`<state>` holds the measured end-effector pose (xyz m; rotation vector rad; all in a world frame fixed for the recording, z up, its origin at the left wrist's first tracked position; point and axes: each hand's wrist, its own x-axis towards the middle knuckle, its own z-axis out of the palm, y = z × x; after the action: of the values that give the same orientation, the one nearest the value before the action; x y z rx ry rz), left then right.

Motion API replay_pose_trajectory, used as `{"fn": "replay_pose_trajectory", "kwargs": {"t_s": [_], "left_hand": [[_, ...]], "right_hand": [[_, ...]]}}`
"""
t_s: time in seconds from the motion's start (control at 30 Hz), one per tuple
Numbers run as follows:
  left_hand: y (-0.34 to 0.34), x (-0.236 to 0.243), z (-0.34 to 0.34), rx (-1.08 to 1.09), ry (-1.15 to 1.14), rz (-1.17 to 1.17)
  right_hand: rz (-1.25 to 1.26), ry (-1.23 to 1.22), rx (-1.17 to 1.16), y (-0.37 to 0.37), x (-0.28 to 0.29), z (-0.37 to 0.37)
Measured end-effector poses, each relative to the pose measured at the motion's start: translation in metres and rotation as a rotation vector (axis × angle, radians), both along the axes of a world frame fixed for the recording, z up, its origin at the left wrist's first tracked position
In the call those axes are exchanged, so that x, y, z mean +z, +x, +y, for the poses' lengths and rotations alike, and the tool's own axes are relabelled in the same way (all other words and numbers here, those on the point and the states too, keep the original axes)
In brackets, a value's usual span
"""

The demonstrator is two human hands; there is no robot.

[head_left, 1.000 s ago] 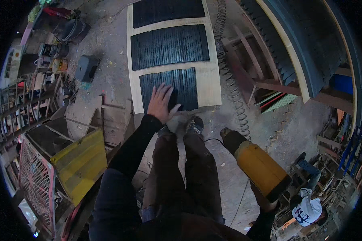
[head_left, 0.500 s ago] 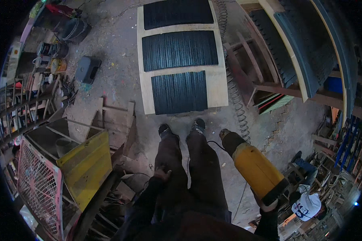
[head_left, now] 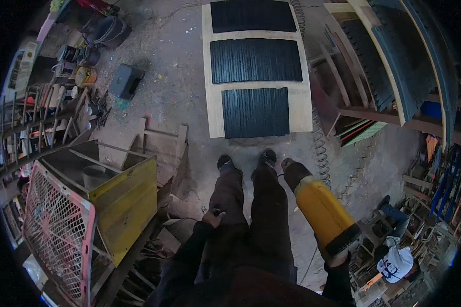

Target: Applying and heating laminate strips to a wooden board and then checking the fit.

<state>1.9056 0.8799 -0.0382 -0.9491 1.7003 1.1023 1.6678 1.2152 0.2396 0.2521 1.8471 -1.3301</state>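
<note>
Three black ribbed rectangular panels [head_left: 256, 60] lie on pale wooden board [head_left: 300, 113], apparently placed; can't tell what's left. Right hand [head_left: 337, 257] grips yellow-black cylindrical tool [head_left: 322, 209], near side of board; left hand [head_left: 213, 218], also near side, grasp unclear.

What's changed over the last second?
The left hand has moved from over the nearest black panel back toward the body, beside the left leg. The pale board sits further right in the picture; the camera seems to have turned. Unchanged: the right hand holds the yellow tool.
</note>
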Motion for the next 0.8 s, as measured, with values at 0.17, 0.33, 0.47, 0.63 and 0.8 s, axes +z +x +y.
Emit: {"fn": "replay_pose_trajectory", "kwargs": {"t_s": [0.17, 0.33, 0.47, 0.63, 0.8], "left_hand": [[0.015, 0.002, -0.008, 0.037, -0.016, 0.023], [0.022, 0.005, -0.011, 0.030, -0.137, 0.080], [0.031, 0.002, -0.016, 0.187, -0.077, 0.169], [0.042, -0.003, -0.018, 0.210, -0.081, 0.199], [0.051, -0.005, -0.016, 0.206, -0.084, 0.196]], "right_hand": [[-0.012, -0.073, 0.194, 0.007, -0.009, -0.031], [-0.034, -0.077, 0.035, 0.001, -0.015, -0.077], [0.275, 0.109, 0.350, -0.011, -0.017, -0.118], [-0.310, -0.231, -0.466, -0.024, -0.014, -0.158], [0.205, 0.100, 0.138, -0.040, -0.012, -0.180]]}}
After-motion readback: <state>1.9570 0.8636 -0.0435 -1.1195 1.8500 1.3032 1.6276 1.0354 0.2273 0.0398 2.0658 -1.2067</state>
